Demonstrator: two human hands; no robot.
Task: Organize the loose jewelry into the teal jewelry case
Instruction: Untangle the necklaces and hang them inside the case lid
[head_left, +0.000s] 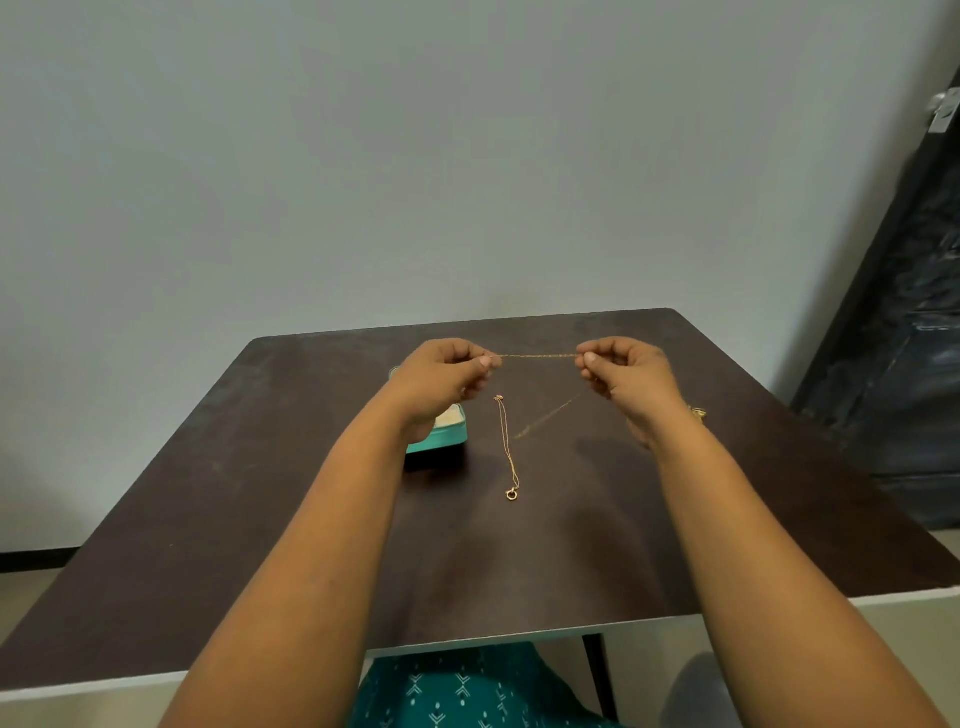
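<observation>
A plain grey-white wall (415, 156) stands behind a dark brown bench (260, 493) with a pale edge and a thin black leg (597, 675). At the right there is a dark door (904, 338). The light is soft.

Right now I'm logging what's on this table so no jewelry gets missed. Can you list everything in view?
Stretched chain: one, thin gold, held taut in the air between both hands, its tail trailing down toward the table.
Necklace: one, gold with a ring clasp at the near end, lying lengthwise on the table centre.
Small gold piece: one, mostly hidden behind the right wrist; type unclear.
Teal jewelry case: one, pale lining, open, partly hidden under the left wrist.
Table: one, dark brown.
Wall: grey; dark door at right.
Left hand: pinch grip on the chain's left end.
Right hand: pinch grip on its right end.
</observation>
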